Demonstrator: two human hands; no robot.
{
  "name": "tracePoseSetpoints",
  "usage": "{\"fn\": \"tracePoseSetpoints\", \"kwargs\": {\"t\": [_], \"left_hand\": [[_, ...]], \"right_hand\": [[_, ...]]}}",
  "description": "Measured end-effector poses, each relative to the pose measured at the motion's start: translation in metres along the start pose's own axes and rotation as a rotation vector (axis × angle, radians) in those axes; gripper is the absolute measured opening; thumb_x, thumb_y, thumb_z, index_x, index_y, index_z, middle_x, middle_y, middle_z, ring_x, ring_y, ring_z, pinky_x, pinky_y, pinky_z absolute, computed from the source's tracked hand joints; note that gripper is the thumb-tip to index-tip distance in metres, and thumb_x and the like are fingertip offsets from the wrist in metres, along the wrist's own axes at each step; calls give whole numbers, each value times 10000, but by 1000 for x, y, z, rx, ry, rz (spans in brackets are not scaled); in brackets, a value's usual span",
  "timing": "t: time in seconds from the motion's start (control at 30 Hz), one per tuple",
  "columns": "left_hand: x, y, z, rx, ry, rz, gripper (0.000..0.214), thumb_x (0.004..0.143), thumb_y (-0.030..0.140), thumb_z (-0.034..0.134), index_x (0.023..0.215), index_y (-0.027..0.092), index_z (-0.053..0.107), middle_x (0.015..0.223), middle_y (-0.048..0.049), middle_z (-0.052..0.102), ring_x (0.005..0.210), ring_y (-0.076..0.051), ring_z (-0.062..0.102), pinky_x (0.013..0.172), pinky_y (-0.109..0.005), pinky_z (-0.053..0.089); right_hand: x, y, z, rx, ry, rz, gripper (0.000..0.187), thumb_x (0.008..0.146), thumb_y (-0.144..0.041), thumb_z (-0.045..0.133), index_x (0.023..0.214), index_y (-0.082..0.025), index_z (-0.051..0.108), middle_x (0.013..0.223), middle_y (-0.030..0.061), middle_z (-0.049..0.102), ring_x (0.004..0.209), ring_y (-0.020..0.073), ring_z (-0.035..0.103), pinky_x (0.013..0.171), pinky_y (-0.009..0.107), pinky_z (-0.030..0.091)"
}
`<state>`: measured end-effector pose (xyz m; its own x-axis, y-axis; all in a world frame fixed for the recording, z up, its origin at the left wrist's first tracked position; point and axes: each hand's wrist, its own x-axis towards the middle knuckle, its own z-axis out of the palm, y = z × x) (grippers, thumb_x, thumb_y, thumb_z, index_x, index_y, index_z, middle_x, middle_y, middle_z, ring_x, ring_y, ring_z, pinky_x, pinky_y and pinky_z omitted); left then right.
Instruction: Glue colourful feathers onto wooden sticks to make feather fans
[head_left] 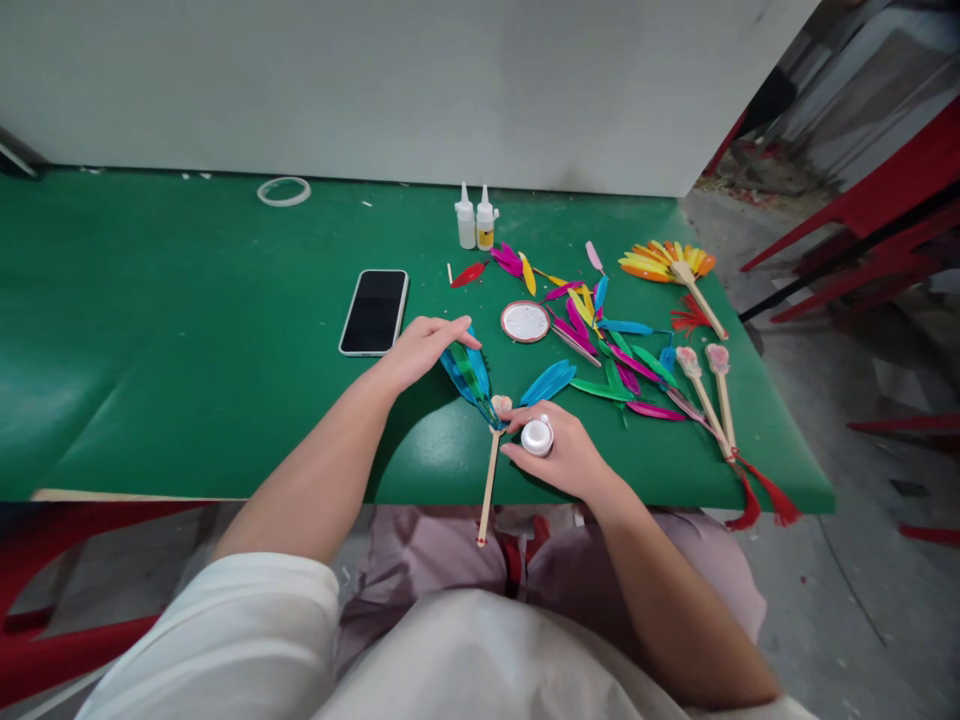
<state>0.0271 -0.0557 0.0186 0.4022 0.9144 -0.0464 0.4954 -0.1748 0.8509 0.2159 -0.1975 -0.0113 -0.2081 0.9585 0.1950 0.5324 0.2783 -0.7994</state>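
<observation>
Head view: stick (488, 485) overhangs table (187, 400) edge; right hand (571, 462) grips bottle (537, 436).

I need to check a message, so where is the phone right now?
In the head view, the smartphone lies screen-up on the green table, just left of the left hand.

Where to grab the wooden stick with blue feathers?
Likely the bare lower end of the wooden stick, from the near table edge: it overhangs there, clear all round. At the top: blue feathers, left hand, right hand holding a white bottle.
</observation>
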Motion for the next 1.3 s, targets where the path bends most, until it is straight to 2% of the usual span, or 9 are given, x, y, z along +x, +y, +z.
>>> {"fn": "tracePoseSetpoints", "kwargs": {"t": [0.2,0.27,0.43,0.5,0.6,0.7,0.93,1.1,1.3], "left_hand": [[-30,16,-5,-195,46,174,442,851,477,407,901,169,721,852,-71,701,782,-193,625,724,-310,487],[-53,23,-5,-238,29,298,396,865,441,407,960,193,700,986,-80,685,777,-190,641,648,-298,513],[-106,41,7,30,116,942,366,854,381,429,1129,215,604,1173,-99,615,992,-213,622,793,-318,543],[-117,49,12,116,177,1146,331,836,386,431,1007,186,632,1129,-113,636,1003,-211,619,804,-312,551],[-124,59,17,257,113,1333,291,814,356,408,714,167,605,1011,-145,675,968,-234,628,826,-358,557],[-127,62,22,303,68,1433,280,775,334,435,565,174,526,981,-161,678,928,-254,635,817,-397,562],[-129,66,28,342,-46,1466,243,726,346,501,565,172,558,995,-146,677,893,-247,646,792,-368,574],[-128,78,31,294,-14,1478,258,714,324,489,535,156,569,933,-144,692,797,-239,666,779,-349,576],[-128,78,32,294,-7,1499,258,733,327,464,545,177,557,958,-141,689,896,-240,649,787,-353,579]], "right_hand": [[1,3,-6,-17,111,72,144,734,-337,624,762,-202,582,766,36,659,739,177,604,693,292,463],[0,3,-8,-5,105,107,153,737,-343,616,759,-196,577,754,28,646,714,169,596,673,283,450],[-5,2,-23,296,10,241,179,721,-333,639,739,-175,556,637,-16,572,560,112,520,560,244,412],[-8,1,-32,523,-84,238,201,699,-327,669,738,-170,549,596,-34,541,493,86,484,490,219,388],[-12,0,-44,809,-218,198,227,665,-321,702,724,-159,553,571,-43,519,433,68,466,410,195,353],[-13,-1,-50,970,-272,161,226,633,-302,721,705,-155,565,570,-43,509,420,67,473,374,184,333],[-17,-4,-52,1051,-348,122,235,606,-314,726,697,-167,568,548,-48,514,409,68,464,375,192,351],[-17,0,-47,1047,-380,142,261,600,-316,735,725,-174,555,539,-48,538,431,79,481,386,193,371],[-16,-1,-48,989,-383,191,309,585,-361,740,728,-171,543,555,-46,541,429,78,485,403,200,384]]}}
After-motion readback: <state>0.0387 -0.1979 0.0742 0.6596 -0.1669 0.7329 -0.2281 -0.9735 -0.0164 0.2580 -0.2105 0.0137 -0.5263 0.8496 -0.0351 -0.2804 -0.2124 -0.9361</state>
